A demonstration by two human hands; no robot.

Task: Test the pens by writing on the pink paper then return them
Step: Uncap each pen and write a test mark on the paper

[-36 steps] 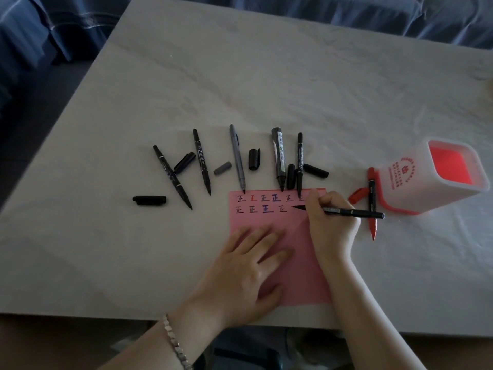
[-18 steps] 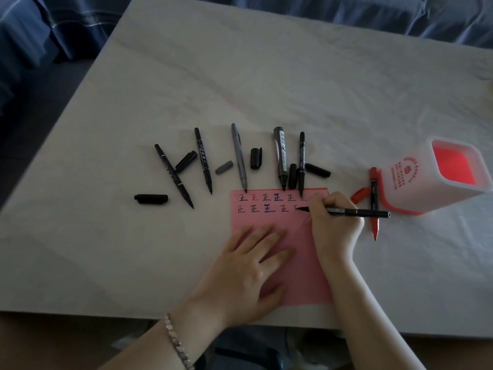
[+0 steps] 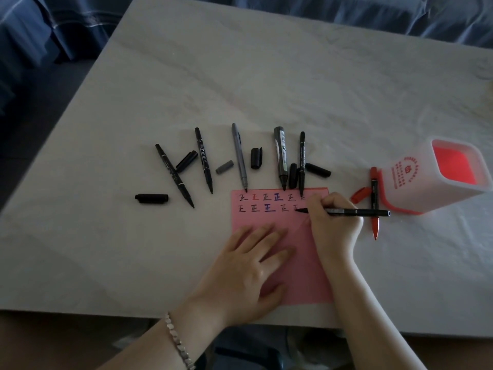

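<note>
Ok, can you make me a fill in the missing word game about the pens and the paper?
1. The right hand is writing with a black pen on the ____ paper.
2. The left hand lies ____ on the paper to hold it in place.
3. The red pen lies beside the white ____ with the red inside.
4. The pens lying on the table above the paper have their caps ____.

Missing words: pink; flat; holder; off

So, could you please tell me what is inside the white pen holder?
The white pen holder shows only a red inner lining through its open top; no pens are visible in it. The near wall hides its lower interior, so that part cannot be checked.
</note>
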